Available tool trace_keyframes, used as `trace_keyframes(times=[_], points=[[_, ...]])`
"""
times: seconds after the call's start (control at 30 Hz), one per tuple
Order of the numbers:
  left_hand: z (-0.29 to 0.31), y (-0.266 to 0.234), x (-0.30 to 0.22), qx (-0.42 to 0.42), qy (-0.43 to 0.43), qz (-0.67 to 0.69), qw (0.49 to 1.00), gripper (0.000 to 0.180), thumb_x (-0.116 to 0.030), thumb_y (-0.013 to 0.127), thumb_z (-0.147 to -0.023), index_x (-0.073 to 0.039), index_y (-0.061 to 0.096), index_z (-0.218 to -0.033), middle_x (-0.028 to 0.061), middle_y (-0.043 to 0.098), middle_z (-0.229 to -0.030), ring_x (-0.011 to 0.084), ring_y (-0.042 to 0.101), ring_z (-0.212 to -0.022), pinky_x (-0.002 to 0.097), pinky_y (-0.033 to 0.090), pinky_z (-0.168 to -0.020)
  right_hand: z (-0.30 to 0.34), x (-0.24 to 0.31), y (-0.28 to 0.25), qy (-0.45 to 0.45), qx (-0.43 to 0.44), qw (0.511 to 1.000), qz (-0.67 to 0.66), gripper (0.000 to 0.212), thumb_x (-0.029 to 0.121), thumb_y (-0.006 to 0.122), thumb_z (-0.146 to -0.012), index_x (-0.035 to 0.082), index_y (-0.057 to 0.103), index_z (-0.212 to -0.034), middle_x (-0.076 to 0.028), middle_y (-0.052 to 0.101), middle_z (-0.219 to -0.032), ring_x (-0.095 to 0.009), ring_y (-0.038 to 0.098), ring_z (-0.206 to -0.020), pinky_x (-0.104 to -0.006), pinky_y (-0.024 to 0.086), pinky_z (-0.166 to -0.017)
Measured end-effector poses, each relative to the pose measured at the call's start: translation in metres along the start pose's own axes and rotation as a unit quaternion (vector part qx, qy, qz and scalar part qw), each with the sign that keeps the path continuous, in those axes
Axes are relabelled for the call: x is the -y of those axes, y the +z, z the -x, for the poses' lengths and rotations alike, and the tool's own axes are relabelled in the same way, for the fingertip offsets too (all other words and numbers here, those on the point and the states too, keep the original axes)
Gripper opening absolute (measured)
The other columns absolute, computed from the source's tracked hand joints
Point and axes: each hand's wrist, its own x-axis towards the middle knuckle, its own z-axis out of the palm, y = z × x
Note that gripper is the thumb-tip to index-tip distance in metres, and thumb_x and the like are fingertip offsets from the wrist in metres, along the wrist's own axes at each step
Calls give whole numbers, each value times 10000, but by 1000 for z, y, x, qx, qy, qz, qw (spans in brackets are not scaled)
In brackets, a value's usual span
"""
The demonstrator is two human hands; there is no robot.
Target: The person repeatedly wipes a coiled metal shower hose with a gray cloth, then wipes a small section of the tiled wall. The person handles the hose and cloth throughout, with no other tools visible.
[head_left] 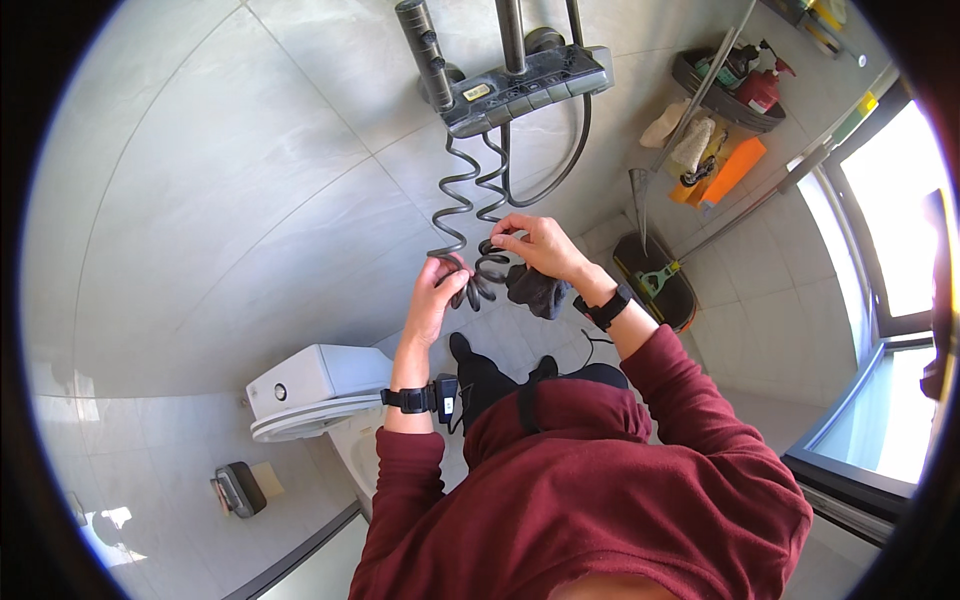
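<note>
A black coiled shower hose [457, 208] hangs in a long loop from the dark shower mixer [530, 92] on the wall. My left hand [437, 295] has its fingers closed around the lower turns of the coil. My right hand [543, 246] pinches the other strand with thumb and forefinger, a little higher and further right. A crumpled dark cloth [540, 291] hangs beneath the right palm; the remaining fingers there are hidden, and it looks held by them. Between the hands the coil's turns bunch together.
Right of the mixer, a corner shelf [735, 108] carries a red pump bottle [765, 88], with sponges and cloths hanging below. A dark bin [655, 283] stands in the corner beside long poles. Left of me is a white toilet [320, 385]. A window [890, 180] lies far right.
</note>
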Motion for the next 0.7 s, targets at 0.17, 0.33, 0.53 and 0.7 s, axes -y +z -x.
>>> trace_keyframes(times=[0.17,0.33,0.53,0.7], points=[[-6,-11,-6,-51,31,72,996,240,-221,687,-914,-97,582,-1090,6,672,-1001,76,631,-874,214,463,-652,13,-5,-11,76,-38,991,-101,246,263,620,-1001,25,651,-1056,-24,736,-872,-61,529,-542,-237,437,-485],[-16,15,-17,-310,198,-255,894,656,-165,770,-861,-9,395,-1376,112,650,-1089,233,631,-1031,351,514,-816,29,-8,-25,77,-11,984,-157,240,245,563,-1039,9,605,-1057,-63,728,-899,-31,441,-479,-204,387,-472],[-23,66,-34,-109,368,-339,859,197,5,598,-931,-31,630,-1123,130,640,-1159,313,592,-1121,392,473,-968,31,-1,-30,62,23,981,-183,252,257,560,-1048,10,598,-1083,-26,661,-865,-18,428,-483,-188,361,-474],[-41,77,-18,13,174,-165,971,222,-70,545,-1012,-10,592,-1221,101,669,-1149,204,633,-1050,325,504,-908,30,6,-41,55,28,975,-214,297,318,602,-1023,22,624,-1041,-12,670,-841,-29,443,-498,-212,365,-476]])
